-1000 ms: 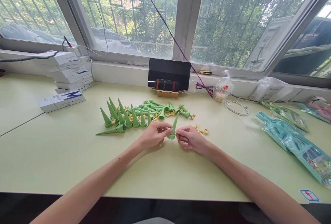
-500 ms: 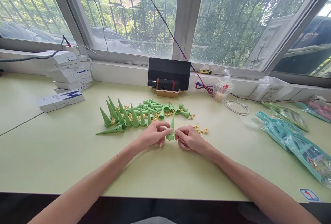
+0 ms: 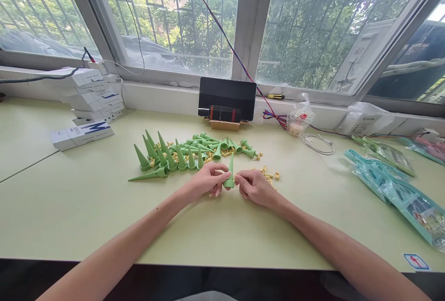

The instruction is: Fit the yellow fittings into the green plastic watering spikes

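Note:
Point up, a green plastic cone-shaped spike (image 3: 231, 171) with a wider collar at its base is pinched by my left hand (image 3: 211, 179) at its lower left side. My right hand (image 3: 255, 186) is closed at the spike's right side, thumb and forefinger pressed together by the collar. Whatever is in that pinch is too small and too covered to make out. Small yellow plastic pieces (image 3: 267, 175) lie just behind my right hand. Left of my left hand stand several upright green spikes (image 3: 181, 158), with one spike (image 3: 149, 174) lying on its side in front of them.
More green spikes (image 3: 205, 142) lie heaped behind my hands with yellow pieces among them. A phone (image 3: 224, 113) leans before a dark tablet (image 3: 227, 92). White boxes (image 3: 83, 135) stand left; bagged teal plastic items (image 3: 389, 183) and a coiled white cable (image 3: 318, 144) lie right.
My right hand has turned slightly at the spike's side, its lower fingers tucking in. The spike has shifted a little to the left, still in my left hand.

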Demonstrator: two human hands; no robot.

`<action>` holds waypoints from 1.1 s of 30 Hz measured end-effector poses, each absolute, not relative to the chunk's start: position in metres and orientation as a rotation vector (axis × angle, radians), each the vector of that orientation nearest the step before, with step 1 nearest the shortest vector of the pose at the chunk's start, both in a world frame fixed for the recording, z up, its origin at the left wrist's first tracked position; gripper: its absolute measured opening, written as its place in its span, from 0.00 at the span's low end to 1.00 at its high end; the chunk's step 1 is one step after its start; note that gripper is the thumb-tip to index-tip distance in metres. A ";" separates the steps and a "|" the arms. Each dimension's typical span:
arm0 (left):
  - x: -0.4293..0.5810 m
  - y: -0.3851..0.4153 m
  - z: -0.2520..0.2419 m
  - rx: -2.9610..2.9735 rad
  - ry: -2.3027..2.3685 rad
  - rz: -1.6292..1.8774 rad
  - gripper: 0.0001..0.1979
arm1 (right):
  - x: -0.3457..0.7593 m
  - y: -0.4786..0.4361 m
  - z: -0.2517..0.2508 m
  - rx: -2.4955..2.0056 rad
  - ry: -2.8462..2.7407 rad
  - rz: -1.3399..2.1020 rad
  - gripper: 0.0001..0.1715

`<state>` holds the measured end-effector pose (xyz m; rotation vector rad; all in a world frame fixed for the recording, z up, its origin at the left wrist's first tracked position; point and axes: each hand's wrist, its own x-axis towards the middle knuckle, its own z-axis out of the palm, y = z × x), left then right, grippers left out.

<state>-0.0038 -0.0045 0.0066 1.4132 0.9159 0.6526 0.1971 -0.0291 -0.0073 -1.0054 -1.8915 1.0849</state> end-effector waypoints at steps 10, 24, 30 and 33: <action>0.000 -0.003 0.003 1.558 0.946 0.707 0.17 | 0.192 -0.028 -0.010 -1.057 -1.973 0.665 0.22; 0.001 -0.005 0.008 1.679 0.805 0.586 0.20 | 0.192 -0.029 -0.011 -0.984 -2.067 0.684 0.20; 0.002 -0.004 0.005 1.656 0.773 0.584 0.19 | 0.192 -0.030 -0.011 -1.000 -2.068 0.674 0.16; 0.002 -0.004 0.003 1.656 0.764 0.582 0.19 | 0.192 -0.031 -0.011 -1.002 -2.074 0.679 0.16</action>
